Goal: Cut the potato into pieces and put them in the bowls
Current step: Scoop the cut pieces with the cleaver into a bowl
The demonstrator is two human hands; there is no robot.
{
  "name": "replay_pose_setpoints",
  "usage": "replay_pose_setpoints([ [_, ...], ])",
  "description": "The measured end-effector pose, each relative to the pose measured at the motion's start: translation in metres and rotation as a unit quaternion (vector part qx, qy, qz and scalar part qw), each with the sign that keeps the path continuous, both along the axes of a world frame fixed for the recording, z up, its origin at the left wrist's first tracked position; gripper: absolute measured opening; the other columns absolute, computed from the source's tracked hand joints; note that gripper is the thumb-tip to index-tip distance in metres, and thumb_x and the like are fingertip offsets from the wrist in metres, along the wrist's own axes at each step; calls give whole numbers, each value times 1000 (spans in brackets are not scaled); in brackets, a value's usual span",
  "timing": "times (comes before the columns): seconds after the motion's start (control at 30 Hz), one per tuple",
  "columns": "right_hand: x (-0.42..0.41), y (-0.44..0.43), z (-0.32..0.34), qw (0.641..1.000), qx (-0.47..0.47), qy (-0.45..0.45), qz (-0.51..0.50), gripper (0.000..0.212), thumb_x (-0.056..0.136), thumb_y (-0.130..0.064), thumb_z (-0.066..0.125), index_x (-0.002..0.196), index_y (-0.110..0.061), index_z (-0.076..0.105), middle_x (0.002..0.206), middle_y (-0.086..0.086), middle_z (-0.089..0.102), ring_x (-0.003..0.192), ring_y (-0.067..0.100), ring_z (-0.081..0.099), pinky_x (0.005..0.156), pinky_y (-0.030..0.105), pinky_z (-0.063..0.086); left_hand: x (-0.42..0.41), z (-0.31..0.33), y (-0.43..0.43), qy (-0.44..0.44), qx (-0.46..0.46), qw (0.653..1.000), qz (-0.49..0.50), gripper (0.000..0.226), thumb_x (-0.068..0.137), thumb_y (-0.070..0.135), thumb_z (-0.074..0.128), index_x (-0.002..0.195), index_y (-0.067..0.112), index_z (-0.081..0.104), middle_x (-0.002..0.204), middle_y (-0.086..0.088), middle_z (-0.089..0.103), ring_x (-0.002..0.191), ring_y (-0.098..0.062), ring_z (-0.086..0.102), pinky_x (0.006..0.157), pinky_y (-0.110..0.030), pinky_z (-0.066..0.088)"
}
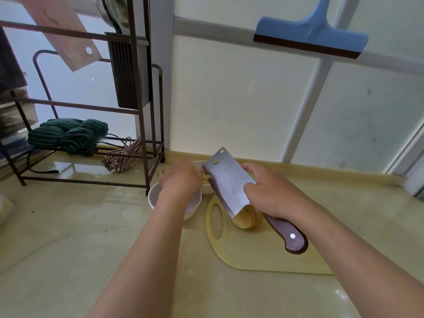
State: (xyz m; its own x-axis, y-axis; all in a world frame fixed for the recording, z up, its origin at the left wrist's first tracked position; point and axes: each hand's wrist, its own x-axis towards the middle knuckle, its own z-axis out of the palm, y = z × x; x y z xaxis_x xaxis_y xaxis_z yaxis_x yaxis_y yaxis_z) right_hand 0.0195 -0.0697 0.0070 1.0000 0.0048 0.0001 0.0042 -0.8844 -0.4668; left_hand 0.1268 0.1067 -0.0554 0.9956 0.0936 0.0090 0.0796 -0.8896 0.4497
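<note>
— Forearms (149,260) are reaching in closest to me. Where is the potato sitting?
— What's left of the potato (246,220) is lying on the cutting board (263,255), partly behind the cleaver (229,187). I'm tilting the blade toward the far bowl (207,191), probably so the cut pieces (206,179) are dropping in.
— Hands?
— My right hand (273,191) is clamping round the cleaver's neck. My left hand (181,177) is hovering over both bowls, blurred, fingers spread, gripping nothing I can see.

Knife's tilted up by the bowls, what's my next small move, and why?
Probably sweep the potato pieces off the knife into the far bowl with your left hand: the blade tilts over that bowl, pieces sit at its edge, and that hand is beside them.
</note>
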Motion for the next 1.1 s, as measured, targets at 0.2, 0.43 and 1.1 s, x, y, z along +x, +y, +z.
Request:
replay_pose_setpoints([
  [0.2, 1, -7, -1, 1000, 13, 6, -11, 55, 91, -19, 44, 143, -37, 48, 92, -6, 62, 80, 19, 59, 62, 31, 39, -4, 8, 2, -14, -89, 996, -7, 56, 92, 53, 42, 135, 17, 47, 132, -6, 56, 121, -32, 51, 97, -43, 40],
  [0.43, -5, 3, 1, 1000, -25, 0, 10, 63, 96, -24, 44, 157, -37, 33, 142, 1, 59, 121, 28, 57, 98, 43, 50, -12, 13, -4, -24, -104, 994, 6, 98, 76, 88, 30, 138, 15, 46, 132, -4, 59, 120, -30, 54, 98, -48, 42],
  [1.1, -5, -4, 4, 999, -40, -11, 1, 64, 96, -22, 45, 157, -37, 35, 129, -1, 61, 117, 27, 58, 95, 41, 50, -4, 12, 7, 14, -131, 991, -37, 83, 78, 60, 67, 143, 15, 40, 135, -4, 54, 121, -28, 52, 100, -45, 46],
])
